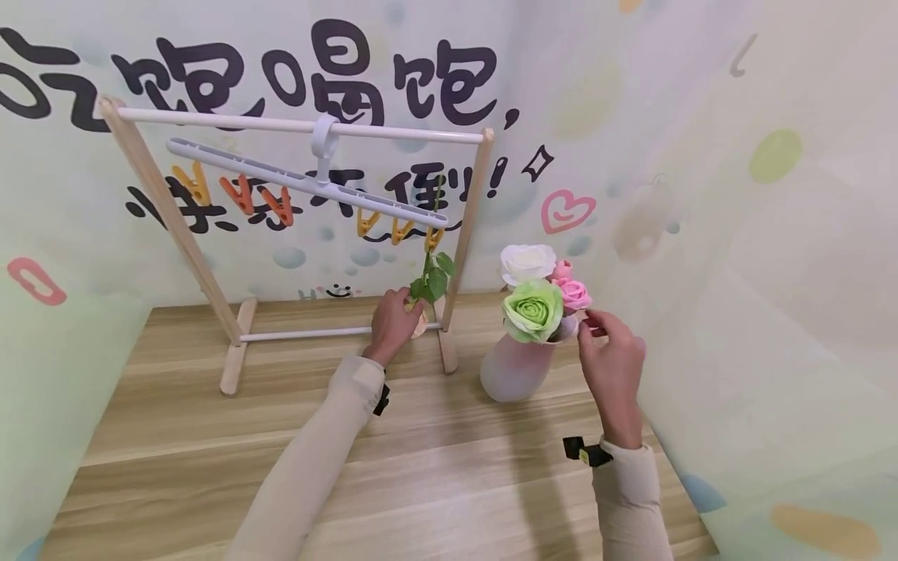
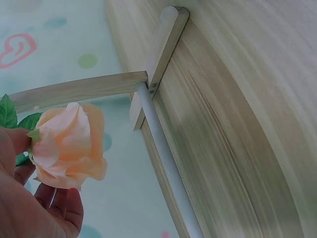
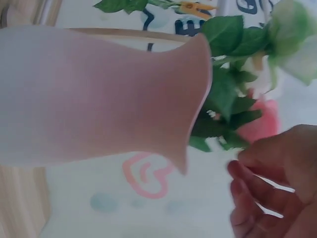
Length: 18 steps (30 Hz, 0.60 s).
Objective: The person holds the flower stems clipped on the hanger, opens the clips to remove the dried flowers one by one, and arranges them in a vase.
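My left hand pinches a peach artificial rose at the base of its bloom, thumb on the green sepals. The rose hangs head down, its leaves above the hand. Its stem runs up past the rightmost yellow clip of the hanger. My right hand is beside the vase, its loosely bent fingertips right at the leaves below a pink rose. No stem shows between those fingers. A green rose and a white rose also stand in the pinkish-white vase.
A wooden rack with a white top bar stands at the back of the wooden table. From it hangs a grey-white clip hanger with several yellow and orange clips. Printed cloth walls enclose the back and sides.
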Motion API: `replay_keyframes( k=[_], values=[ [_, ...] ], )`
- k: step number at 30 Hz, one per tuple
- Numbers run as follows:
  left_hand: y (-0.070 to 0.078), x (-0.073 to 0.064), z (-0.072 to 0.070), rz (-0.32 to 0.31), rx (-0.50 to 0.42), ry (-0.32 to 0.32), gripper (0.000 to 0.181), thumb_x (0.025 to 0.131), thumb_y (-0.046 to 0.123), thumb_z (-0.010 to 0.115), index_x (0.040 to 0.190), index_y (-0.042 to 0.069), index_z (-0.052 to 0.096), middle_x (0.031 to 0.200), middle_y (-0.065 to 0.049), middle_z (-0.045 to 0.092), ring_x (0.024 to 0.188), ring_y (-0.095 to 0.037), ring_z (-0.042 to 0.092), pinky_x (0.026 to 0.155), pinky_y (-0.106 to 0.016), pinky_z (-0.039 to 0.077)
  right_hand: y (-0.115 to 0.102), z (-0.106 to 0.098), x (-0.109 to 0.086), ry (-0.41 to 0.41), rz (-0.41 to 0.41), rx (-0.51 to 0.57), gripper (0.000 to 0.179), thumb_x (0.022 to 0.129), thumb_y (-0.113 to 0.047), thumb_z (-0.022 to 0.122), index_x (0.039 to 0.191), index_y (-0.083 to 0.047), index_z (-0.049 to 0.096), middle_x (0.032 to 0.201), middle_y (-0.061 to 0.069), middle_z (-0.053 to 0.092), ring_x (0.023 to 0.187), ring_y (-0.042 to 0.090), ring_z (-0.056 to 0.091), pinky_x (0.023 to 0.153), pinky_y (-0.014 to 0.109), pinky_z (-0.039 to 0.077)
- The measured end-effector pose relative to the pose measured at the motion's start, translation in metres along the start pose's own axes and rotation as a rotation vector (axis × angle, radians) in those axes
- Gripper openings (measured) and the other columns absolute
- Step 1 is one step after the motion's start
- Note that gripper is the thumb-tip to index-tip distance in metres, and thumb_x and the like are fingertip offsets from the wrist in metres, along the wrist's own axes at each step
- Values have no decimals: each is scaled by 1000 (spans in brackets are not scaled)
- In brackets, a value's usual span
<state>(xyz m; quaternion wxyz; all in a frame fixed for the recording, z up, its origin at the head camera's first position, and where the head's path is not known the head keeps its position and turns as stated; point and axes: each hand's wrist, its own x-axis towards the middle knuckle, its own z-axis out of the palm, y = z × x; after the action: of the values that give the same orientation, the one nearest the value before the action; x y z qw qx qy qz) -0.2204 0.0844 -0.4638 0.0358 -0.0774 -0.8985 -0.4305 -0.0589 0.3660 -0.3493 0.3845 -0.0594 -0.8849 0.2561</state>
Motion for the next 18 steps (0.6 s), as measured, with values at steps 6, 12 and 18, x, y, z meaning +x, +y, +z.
replay_keyframes(
  k=[6, 12, 18],
  values=[
    [1, -5, -9, 18, -16, 13, 30, 96, 27, 64, 112, 2, 68, 102, -16, 61, 89, -30, 58, 73, -44, 46, -51, -8, -21, 322, -204, 174, 14, 87, 3, 65, 97, 6, 73, 84, 19, 70, 70, 29, 63, 60, 11, 41],
    [-1, -12, -12, 66, -53, 41, 19, 94, 22, 67, 101, 5, 73, 102, -13, 69, 93, -28, 64, 74, -45, 50, -110, 7, -40, 263, -535, 422, 16, 80, 4, 60, 92, 9, 70, 83, 19, 69, 61, 23, 59, 53, 23, 49],
    [-4, -27, -9, 56, -29, 24, 24, 94, 24, 66, 108, 6, 74, 104, -14, 68, 96, -29, 63, 79, -46, 50, -145, 35, -50, 8, -551, 525, 20, 85, 7, 61, 103, 5, 69, 91, 14, 68, 74, 19, 64, 56, 18, 51]
  ],
)
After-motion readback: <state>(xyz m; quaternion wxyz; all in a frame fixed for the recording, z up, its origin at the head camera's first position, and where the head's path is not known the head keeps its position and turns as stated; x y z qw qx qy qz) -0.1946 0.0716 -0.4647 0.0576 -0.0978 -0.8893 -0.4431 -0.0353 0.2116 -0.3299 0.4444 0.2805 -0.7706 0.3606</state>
